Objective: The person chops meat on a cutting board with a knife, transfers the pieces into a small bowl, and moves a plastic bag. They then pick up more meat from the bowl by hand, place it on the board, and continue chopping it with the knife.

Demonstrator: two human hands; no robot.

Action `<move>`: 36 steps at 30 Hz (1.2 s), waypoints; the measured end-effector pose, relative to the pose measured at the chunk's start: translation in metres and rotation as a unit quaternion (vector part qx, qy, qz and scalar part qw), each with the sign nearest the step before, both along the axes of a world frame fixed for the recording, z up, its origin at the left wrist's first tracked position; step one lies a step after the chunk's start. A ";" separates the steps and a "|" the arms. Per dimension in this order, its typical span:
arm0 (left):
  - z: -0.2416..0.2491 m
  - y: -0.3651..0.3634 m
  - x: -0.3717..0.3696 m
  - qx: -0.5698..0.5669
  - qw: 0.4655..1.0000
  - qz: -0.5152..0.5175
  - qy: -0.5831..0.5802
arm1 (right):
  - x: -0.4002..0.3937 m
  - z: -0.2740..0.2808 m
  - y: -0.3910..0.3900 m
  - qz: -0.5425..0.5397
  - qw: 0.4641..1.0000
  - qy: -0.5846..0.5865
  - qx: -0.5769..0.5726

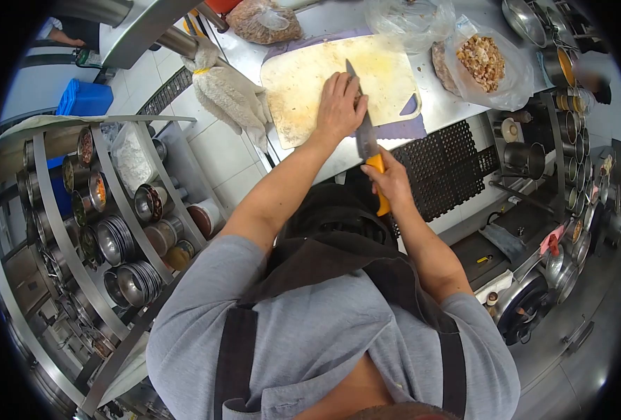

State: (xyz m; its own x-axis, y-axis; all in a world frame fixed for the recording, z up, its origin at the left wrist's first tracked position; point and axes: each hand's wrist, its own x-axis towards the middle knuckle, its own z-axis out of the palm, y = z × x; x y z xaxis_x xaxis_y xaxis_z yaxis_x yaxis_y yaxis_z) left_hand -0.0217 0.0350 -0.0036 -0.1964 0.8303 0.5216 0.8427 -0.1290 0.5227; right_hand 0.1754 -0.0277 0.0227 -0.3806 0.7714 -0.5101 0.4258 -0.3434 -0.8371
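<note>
In the head view, my right hand [393, 180] is wrapped round the yellow handle of a large kitchen knife [367, 140]. Its blade points away from me over a worn, cream-coloured cutting board [293, 94]. My left hand [340, 108] lies over the board, fingers stretched forward, with the fingertips and thumb right at the blade's side. Under the board is a purple mat [403, 130], showing along the near right corner. No food shows under the blade.
To the board's right sits a plastic bag [515, 70] of chopped brownish pieces [481, 63]; another filled bag [263, 21] lies behind. A whitish towel [228, 94] hangs at the left. Shelves with stacked metal bowls [136, 283] flank me on the left.
</note>
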 end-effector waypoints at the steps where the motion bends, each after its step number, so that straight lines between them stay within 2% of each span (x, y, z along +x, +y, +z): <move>1: -0.005 0.003 0.000 0.000 1.000 -0.002 0.000 | -0.008 0.001 0.000 -0.002 1.000 0.000 0.000; 4: -0.014 0.006 -0.004 0.049 0.992 0.091 -0.078 | -0.029 0.004 0.001 0.039 0.999 -0.010 -0.009; 5: -0.015 0.007 -0.005 0.049 0.992 0.089 -0.079 | -0.033 0.007 0.001 0.037 0.999 -0.011 -0.008; 8: -0.019 0.009 -0.009 0.056 0.969 0.157 -0.183 | -0.043 0.021 0.006 0.055 0.998 -0.026 0.002; 9: -0.015 0.009 -0.008 0.057 0.968 0.157 -0.185 | -0.041 0.023 0.007 0.055 0.998 -0.028 0.003; 11: -0.005 0.011 -0.003 0.032 0.939 0.171 -0.298 | -0.037 0.027 0.011 0.067 0.997 -0.024 0.001; 13: 0.007 0.025 0.008 0.051 0.942 0.166 -0.287 | -0.029 0.043 0.017 0.062 0.997 -0.042 0.016; 15: 0.022 0.043 0.028 0.088 0.941 0.143 -0.293 | -0.013 0.049 0.026 0.046 0.992 -0.062 0.095; 16: 0.034 0.055 0.036 0.102 0.949 0.130 -0.267 | -0.005 0.054 0.031 0.043 0.992 -0.064 0.103; 17: 0.047 0.067 0.053 0.098 0.929 0.123 -0.335 | 0.003 0.060 0.038 0.016 0.991 -0.064 0.115; 20: 0.067 0.120 0.089 0.157 0.950 0.072 -0.260 | 0.028 0.083 0.062 -0.051 0.986 -0.055 0.146; 24: 0.103 0.190 0.155 0.197 0.937 -0.014 -0.289 | 0.068 0.114 0.105 -0.141 0.973 -0.035 0.182; 25: 0.108 0.207 0.172 0.190 0.939 -0.041 -0.284 | 0.080 0.118 0.116 -0.165 0.965 -0.016 0.203; 27: 0.109 0.243 0.197 0.188 0.938 -0.074 -0.281 | 0.106 0.125 0.135 -0.194 0.966 0.006 0.171; 30: 0.075 0.293 0.225 0.134 0.967 -0.093 -0.194 | 0.145 0.120 0.144 -0.229 0.965 0.116 0.054; 31: 0.062 0.307 0.228 0.135 0.967 -0.095 -0.195 | 0.155 0.117 0.141 -0.231 0.965 0.115 0.056; 33: 0.039 0.326 0.226 0.063 0.977 -0.154 -0.136 | 0.175 0.111 0.131 -0.234 0.971 0.048 0.034; 35: 0.061 0.318 0.216 0.011 0.976 -0.185 -0.110 | 0.186 0.106 0.124 -0.224 0.973 0.045 0.039; 36: 0.070 0.316 0.215 -0.012 0.969 -0.179 -0.171 | 0.191 0.101 0.120 -0.221 0.973 0.040 0.051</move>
